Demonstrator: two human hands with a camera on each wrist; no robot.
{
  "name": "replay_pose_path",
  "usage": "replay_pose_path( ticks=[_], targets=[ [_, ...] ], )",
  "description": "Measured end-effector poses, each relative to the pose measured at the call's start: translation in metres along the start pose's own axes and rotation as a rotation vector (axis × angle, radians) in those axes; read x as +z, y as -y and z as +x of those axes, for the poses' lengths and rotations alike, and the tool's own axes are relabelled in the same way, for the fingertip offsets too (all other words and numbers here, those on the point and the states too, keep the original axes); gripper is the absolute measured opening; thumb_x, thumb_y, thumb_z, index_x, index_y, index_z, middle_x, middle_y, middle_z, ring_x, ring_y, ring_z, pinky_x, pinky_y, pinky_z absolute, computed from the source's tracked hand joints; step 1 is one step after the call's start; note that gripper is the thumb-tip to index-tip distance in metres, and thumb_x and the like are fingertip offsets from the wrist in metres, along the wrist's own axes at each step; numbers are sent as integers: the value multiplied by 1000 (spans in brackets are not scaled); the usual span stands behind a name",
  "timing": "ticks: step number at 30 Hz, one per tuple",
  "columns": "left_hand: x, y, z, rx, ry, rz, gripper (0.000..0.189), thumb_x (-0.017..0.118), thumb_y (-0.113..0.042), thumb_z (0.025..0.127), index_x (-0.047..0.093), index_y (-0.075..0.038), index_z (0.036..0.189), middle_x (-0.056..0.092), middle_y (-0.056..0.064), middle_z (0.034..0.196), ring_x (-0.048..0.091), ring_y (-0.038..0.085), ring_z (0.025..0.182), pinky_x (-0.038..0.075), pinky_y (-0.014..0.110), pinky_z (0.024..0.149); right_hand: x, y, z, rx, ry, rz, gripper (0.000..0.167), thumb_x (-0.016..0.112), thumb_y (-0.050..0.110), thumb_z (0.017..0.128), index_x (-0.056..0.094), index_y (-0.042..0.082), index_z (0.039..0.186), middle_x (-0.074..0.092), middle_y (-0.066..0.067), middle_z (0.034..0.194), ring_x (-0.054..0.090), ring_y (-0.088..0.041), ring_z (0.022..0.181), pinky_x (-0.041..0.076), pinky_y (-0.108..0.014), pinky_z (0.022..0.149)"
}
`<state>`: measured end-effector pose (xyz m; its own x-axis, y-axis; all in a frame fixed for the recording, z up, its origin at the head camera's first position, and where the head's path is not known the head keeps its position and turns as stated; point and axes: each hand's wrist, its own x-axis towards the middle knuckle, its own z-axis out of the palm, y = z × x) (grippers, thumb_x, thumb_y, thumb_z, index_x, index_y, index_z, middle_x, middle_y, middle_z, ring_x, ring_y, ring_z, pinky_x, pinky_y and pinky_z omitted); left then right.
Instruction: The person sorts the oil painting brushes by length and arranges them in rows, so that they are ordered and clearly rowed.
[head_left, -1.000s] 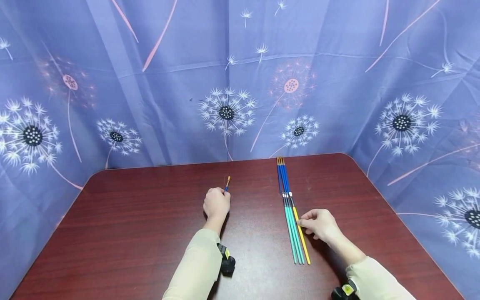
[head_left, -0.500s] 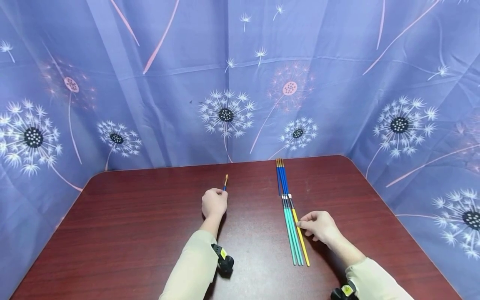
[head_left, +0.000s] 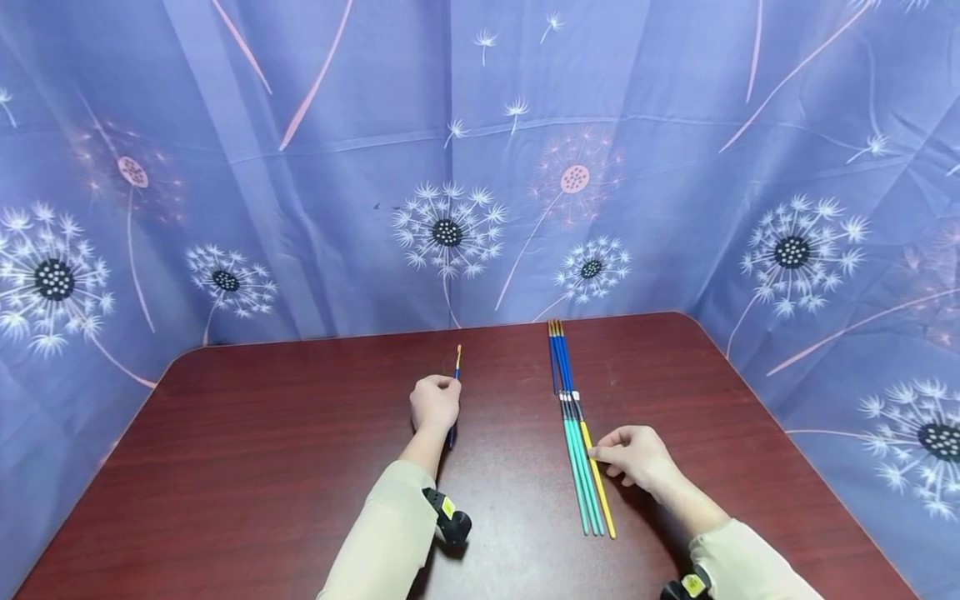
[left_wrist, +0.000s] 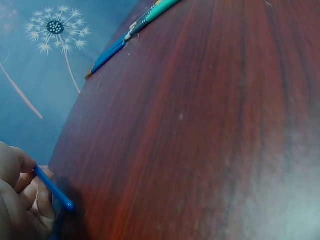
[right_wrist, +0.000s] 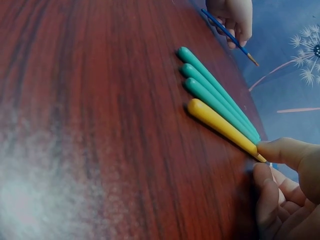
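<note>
My left hand [head_left: 435, 404] pinches a slim blue paintbrush [head_left: 458, 360], bristles toward the far edge. In the left wrist view, the blue handle [left_wrist: 54, 189] sticks out from between thumb and fingers, over the table. On the right, my right hand [head_left: 641, 458] pinches a yellow paintbrush [head_left: 599, 487] with thumb and fingertips, just below its dark ferrule. Three teal paintbrushes [head_left: 579, 475] lie right beside the yellow one, handle ends toward me. Beyond their white tips, several blue paintbrushes [head_left: 562, 358] lie bunched with brown bristles at the far edge.
The dark red wooden table [head_left: 262, 442] has rounded far corners. A blue-purple curtain [head_left: 337, 208] with dandelion prints hangs right behind it and along both sides. Light glares off the tabletop between the two arms.
The blue paintbrush in my left hand has turned, and its handle end now shows below the hand. My right hand stays at the yellow paintbrush. The head view has shifted slightly.
</note>
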<state>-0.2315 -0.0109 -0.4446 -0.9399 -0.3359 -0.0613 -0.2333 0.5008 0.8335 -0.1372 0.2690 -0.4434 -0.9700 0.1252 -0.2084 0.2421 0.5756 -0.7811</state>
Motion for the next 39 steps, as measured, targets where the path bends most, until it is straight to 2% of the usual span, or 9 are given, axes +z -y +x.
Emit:
replay_pose_path(
  ticks=[6,13,20,23,30,35,39],
  targets=[
    [10,-4,4,3,16,-54,19,62,-24,85,77,-15,93,73,3,89,65,22,86,51,38,70,2,-2,1,17,-10,7,25,78,22,74,67,1,82,64,-1,63,59,-13,54,49,-30,47],
    [20,-8,6,-6,65,-176,16,65,-22,86,76,-11,92,73,4,85,63,21,85,50,32,69,3,1,0,29,-5,6,24,79,21,73,67,2,81,64,-1,61,58,-13,53,48,-30,45],
    [32,-14,9,-33,148,-361,20,62,-15,89,73,-1,99,72,13,85,59,10,59,47,20,50,3,0,1,27,-13,9,24,80,21,72,67,2,79,65,-1,61,59,-12,52,48,-30,44],
    [39,-16,11,-48,195,-436,24,58,-13,90,69,2,106,72,16,90,60,9,58,47,18,47,2,-1,1,31,-15,7,24,80,21,72,67,3,78,64,-1,60,59,-13,52,47,-30,43],
    [54,-21,14,-104,272,-529,29,52,-8,90,65,2,114,70,16,99,68,18,73,51,18,51,2,-1,1,41,-11,17,24,80,21,71,67,2,78,64,-1,61,59,-12,51,47,-29,43],
    [61,-28,14,-122,324,-587,31,50,-8,93,60,4,119,68,19,105,70,22,80,57,27,65,2,-1,1,29,-13,20,25,80,21,71,66,1,77,63,-2,59,58,-12,50,47,-28,42],
    [65,-33,14,-113,361,-616,32,49,-5,94,56,7,123,67,19,106,69,22,80,58,33,71,2,0,1,24,-11,21,24,80,21,72,66,1,77,63,-2,58,58,-12,50,46,-28,41]
  ],
)
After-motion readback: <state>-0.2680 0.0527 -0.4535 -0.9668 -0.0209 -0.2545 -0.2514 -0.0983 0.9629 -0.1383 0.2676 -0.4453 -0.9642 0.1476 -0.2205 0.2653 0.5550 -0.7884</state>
